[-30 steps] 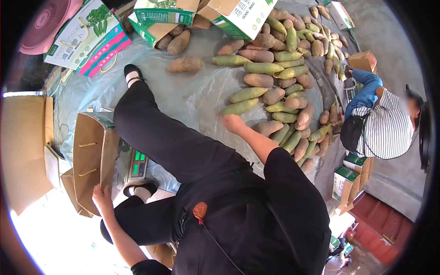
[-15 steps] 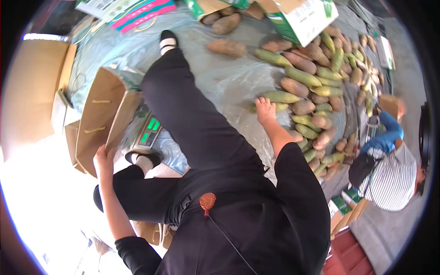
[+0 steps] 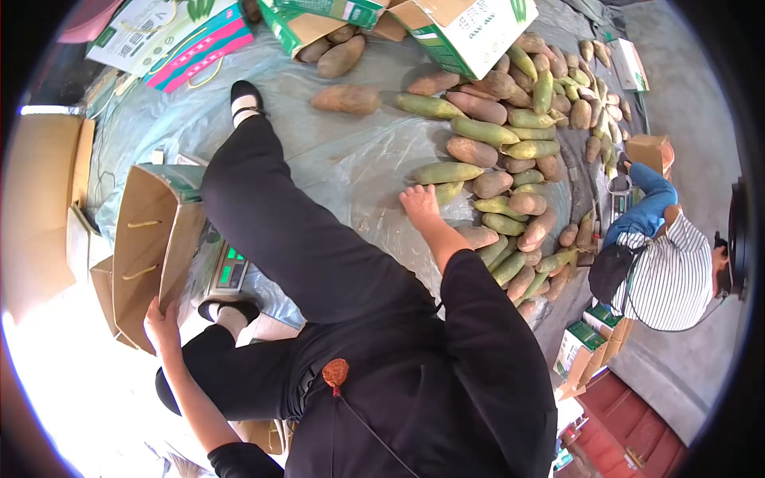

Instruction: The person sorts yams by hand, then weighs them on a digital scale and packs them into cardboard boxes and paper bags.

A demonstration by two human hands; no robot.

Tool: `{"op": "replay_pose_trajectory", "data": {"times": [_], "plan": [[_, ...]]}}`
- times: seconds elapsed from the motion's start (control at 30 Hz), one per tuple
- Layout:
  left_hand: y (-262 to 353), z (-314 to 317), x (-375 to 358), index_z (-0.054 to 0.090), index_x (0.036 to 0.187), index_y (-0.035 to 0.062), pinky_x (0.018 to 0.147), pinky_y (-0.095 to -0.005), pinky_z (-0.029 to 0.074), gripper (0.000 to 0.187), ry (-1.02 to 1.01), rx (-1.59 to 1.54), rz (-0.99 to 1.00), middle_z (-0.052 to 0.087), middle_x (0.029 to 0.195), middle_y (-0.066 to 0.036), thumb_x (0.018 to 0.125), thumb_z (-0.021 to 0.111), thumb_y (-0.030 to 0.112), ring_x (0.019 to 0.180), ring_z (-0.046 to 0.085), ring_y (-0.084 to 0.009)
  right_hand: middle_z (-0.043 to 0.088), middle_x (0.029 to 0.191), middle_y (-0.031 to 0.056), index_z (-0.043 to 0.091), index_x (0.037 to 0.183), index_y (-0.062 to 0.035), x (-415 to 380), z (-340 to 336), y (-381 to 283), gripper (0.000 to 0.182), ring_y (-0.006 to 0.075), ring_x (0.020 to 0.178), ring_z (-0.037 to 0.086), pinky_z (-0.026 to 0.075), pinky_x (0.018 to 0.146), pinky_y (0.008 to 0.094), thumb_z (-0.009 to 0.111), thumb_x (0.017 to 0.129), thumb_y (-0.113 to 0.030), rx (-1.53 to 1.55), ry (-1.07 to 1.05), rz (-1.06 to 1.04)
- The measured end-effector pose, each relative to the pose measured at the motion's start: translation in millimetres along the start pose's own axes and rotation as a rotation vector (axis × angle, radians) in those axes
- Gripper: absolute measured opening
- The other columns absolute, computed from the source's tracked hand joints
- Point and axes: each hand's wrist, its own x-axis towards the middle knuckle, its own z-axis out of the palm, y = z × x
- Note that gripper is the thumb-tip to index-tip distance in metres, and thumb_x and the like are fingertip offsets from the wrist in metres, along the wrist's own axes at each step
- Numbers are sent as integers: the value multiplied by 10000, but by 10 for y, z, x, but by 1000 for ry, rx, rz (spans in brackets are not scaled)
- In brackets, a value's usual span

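Observation:
My left hand is closed on the lower edge of a brown paper bag with yellow rope handles, which lies on its side with its mouth towards me. Beside the bag, a scale with a lit green display shows partly. Over on the right, my right hand curls its fingers over the end of a green radish. That radish lies at the near edge of a heap, just below another green radish. The fingertips hide part of it.
Brownish tubers and green radishes fill the heap. Open cartons stand at the back, near a striped gift bag. A co-worker in a striped shirt bends at the right, near more boxes. Plastic sheeting covers the ground.
The view has shifted to the right, so the scene sits further left. My right hand remains at the same radish, its fingers drawn over the near end. My left hand stays on the bag's edge.

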Motion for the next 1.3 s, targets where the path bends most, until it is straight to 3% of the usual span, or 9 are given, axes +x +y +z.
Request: {"op": "replay_pose_trajectory", "data": {"times": [0.23, 0.5, 0.77, 0.87, 0.9, 0.93, 1.0, 1.1, 1.3], "plan": [[131, -95, -23, 634, 1009, 53, 700, -395, 478, 275, 23, 94, -57, 638, 837, -168, 757, 639, 160, 772, 619, -340, 535, 1115, 9, 504, 1112, -198, -32, -210, 314, 321, 203, 1076, 508, 382, 823, 477, 568, 802, -146, 172, 196, 184], [83, -80, -9, 638, 1004, 66, 711, -410, 476, 272, -14, 48, -140, 640, 849, -169, 751, 648, 165, 811, 618, -333, 563, 1116, 94, 461, 1213, -55, 112, -805, 734, 601, 264, 1029, 534, 431, 871, 406, 740, 682, -95, 1039, 592, 308], [104, -70, -30, 638, 995, 73, 736, -417, 482, 261, -1, 90, -142, 643, 880, -175, 760, 654, 185, 857, 614, -347, 559, 1087, 111, 423, 1186, 38, -131, -3379, -4, 516, 183, 970, 569, 473, 851, 300, 698, 751, 0, 1730, 1038, -419], [215, -132, -49, 629, 1027, 73, 750, -429, 478, 284, -17, 119, -165, 643, 885, -179, 768, 649, 187, 875, 612, -353, 587, 1057, 84, 489, 1117, 6, -272, -4086, -567, 384, 174, 975, 575, 462, 866, 305, 660, 773, 4, 1846, 1037, -701], [114, -60, -38, 629, 1022, 70, 747, -432, 478, 274, 25, 121, -113, 643, 884, -180, 772, 644, 181, 869, 612, -357, 558, 1115, 171, 489, 1184, -28, -315, -4316, -811, 545, 341, 1037, 551, 439, 919, 389, 706, 685, -75, 2116, 769, -785], [151, -83, -46, 629, 1021, 66, 739, -435, 478, 271, 38, 102, -74, 642, 880, -184, 773, 642, 175, 860, 613, -362, 568, 1113, 162, 487, 1197, -27, -252, -4399, -1043, 595, 328, 1032, 555, 454, 899, 372, 738, 663, -106, 2178, 735, -883], [102, -48, -39, 625, 1042, 46, 736, -435, 479, 302, 56, 108, -61, 641, 888, -201, 767, 642, 168, 854, 613, -371, 580, 969, 82, 517, 1070, -7, -223, -4499, -1433, 509, 167, 866, 567, 490, 737, 316, 766, 641, -124, 1758, 891, -713], [48, -7, -29, 626, 1012, 38, 724, -433, 477, 269, 78, 74, -48, 639, 882, -206, 767, 635, 149, 847, 613, -371, 574, 953, 112, 499, 1040, -26, -27, -4407, -2249, 522, 240, 859, 572, 467, 781, 360, 771, 610, -147, 1907, 684, -753], [165, -65, -46, 610, 927, 45, 681, -431, 471, 178, 31, 63, -36, 643, 830, -175, 782, 615, 148, 800, 613, -366, 527, 1070, 207, 419, 1066, -4, 364, -4072, -3232, 563, 381, 993, 546, 434, 851, 451, 757, 631, -117, 1740, 446, -194]]}}
